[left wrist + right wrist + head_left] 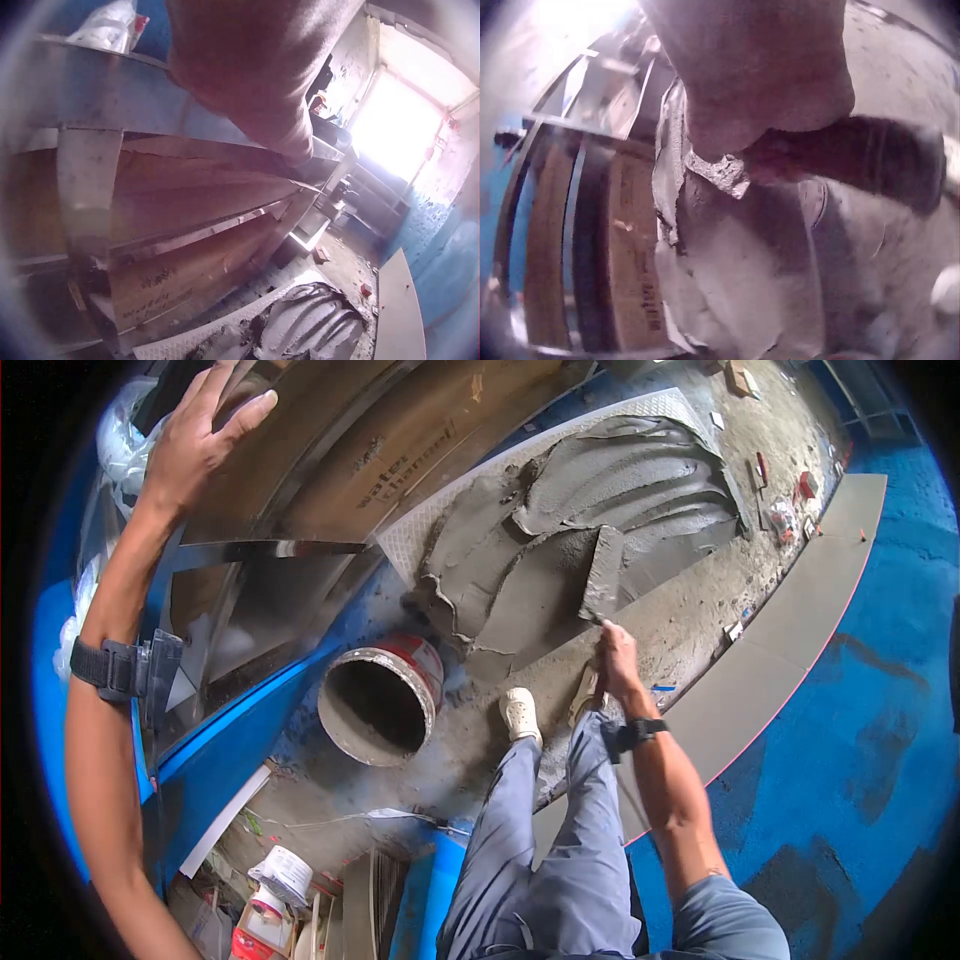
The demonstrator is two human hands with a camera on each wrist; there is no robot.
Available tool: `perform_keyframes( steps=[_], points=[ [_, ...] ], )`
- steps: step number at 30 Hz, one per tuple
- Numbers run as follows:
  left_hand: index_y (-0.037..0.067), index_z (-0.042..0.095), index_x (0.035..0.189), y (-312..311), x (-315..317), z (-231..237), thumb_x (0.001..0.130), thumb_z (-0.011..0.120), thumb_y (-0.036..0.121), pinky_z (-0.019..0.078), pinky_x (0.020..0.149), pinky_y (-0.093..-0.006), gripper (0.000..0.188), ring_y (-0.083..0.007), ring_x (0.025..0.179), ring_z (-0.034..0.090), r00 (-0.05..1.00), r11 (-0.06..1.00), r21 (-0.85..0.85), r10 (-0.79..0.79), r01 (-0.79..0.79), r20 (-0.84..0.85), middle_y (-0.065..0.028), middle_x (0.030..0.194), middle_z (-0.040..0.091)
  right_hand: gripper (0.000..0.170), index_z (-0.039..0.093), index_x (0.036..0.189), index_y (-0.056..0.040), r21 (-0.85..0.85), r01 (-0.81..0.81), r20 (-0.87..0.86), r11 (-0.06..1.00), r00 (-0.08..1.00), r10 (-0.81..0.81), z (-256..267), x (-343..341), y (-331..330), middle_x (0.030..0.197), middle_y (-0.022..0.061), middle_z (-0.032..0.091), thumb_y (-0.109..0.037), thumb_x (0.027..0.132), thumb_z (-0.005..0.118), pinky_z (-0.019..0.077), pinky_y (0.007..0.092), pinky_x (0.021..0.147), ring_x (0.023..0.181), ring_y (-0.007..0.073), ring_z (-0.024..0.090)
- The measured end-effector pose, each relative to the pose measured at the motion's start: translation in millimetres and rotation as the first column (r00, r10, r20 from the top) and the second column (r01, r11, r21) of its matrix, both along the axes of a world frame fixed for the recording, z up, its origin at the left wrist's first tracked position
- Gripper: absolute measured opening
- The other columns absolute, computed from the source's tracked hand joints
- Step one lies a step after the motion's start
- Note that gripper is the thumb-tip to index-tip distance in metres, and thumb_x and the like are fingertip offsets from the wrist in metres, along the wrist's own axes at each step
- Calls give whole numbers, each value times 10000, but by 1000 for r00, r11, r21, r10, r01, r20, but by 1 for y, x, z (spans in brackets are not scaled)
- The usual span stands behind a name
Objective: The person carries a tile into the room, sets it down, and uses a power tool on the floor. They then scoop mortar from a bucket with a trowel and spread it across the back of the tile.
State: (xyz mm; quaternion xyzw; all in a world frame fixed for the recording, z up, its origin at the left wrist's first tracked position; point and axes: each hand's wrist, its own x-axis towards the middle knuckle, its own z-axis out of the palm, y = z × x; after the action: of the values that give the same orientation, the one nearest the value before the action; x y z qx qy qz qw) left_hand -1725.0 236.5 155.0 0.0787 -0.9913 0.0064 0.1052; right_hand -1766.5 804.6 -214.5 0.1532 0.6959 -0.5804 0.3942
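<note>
My right hand (618,658) grips a trowel (603,572) whose long blade is coated in grey mortar; its dark handle (885,161) sticks out past the hand in the right wrist view. The blade lies over grey mortar (625,480), spread in ridged, curving sweeps across a large tile (402,550) with a white, textured back. Some of that tile still shows along its far and left edges. My left hand (195,445) is raised at the upper left, fingers extended, beside a metal frame (90,169). Part of its fingers is cut off by the head view's top edge.
Printed cardboard boxes (390,460) stand in the frame left of the tile. A mortar-smeared bucket (418,660) sits near my feet. Right of the tile runs a curved row of grey tiles (770,670) beside a blue floor (900,660). Small debris and tools lie at the back.
</note>
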Motion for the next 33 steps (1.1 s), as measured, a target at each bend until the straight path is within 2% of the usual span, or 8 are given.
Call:
perform_keyframes(
  steps=[4, 9, 11, 14, 20, 22, 28, 33],
  points=[
    [199, 352, 1475, 6, -3, 5, 914, 564, 455, 408, 1026, -392, 652, -299, 1212, 535, 1000, 992, 124, 8, -11, 19, -144, 1400, 467, 300, 546, 806, -116, -223, 103, 222, 969, 974, -53, 32, 40, -106, 615, -18, 470, -377, 954, 540, 372, 277, 434, 491, 112, 467],
    [212, 348, 1478, 10, -3, 3, 884, 566, 519, 397, 1043, -388, 703, -285, 1211, 530, 999, 998, 68, -7, 10, -42, -127, 1366, 489, 369, 566, 848, -7, 89, -636, -84, 766, 762, 642, 21, 73, -73, 640, 64, 538, -368, 925, 556, 449, 389, 595, 631, 195, 553],
    [214, 347, 1478, 20, -2, 8, 880, 558, 536, 403, 1039, -391, 710, -287, 1211, 528, 999, 999, 24, 24, -23, -34, -118, 1365, 491, 364, 601, 930, -47, 502, -792, -116, 349, 338, 934, 21, 53, -47, 775, 223, 637, -409, 886, 590, 494, 487, 699, 793, 403, 646],
    [66, 293, 1470, 39, -4, 24, 843, 565, 538, 398, 1032, -410, 830, -320, 1204, 498, 978, 971, 156, 162, -182, 134, -193, 1302, 473, 269, 563, 924, -56, 767, -639, -208, 65, -152, 966, 48, -24, -75, 699, 169, 651, -320, 879, 593, 529, 472, 553, 610, 357, 655],
    [59, 282, 1472, 35, -7, 26, 846, 559, 530, 400, 1024, -420, 830, -329, 1194, 498, 972, 971, 135, 178, -199, 156, -191, 1276, 475, 287, 556, 879, -13, 729, -412, -478, 547, 266, 837, -9, -33, -83, 638, 194, 607, -299, 898, 572, 497, 476, 554, 581, 351, 629],
    [218, 344, 1478, 20, -2, 9, 875, 549, 562, 418, 1028, -394, 724, -293, 1216, 523, 997, 995, 69, 77, -76, -9, -107, 1363, 491, 306, 563, 818, -22, 382, -667, -22, 639, 685, 728, 21, -7, -70, 619, 106, 556, -311, 920, 558, 463, 397, 531, 562, 211, 580],
    [41, 288, 1463, 37, 0, 31, 837, 558, 530, 400, 1026, -431, 839, -345, 1200, 485, 985, 981, 122, 140, -152, 99, -204, 1285, 474, 270, 544, 785, -95, -128, -175, 35, 976, 983, 181, 50, 21, -126, 608, -52, 399, -294, 963, 500, 298, 289, 428, 483, 81, 364],
    [37, 327, 1451, 29, 1, 22, 836, 551, 524, 410, 1016, -440, 816, -352, 1175, 500, 996, 992, 85, 90, -92, 26, -213, 1276, 480, 249, 585, 804, -52, -118, -395, 144, 911, 901, 409, 32, 76, -215, 653, -33, 506, -274, 913, 547, 368, 279, 501, 557, 82, 453]
  ],
)
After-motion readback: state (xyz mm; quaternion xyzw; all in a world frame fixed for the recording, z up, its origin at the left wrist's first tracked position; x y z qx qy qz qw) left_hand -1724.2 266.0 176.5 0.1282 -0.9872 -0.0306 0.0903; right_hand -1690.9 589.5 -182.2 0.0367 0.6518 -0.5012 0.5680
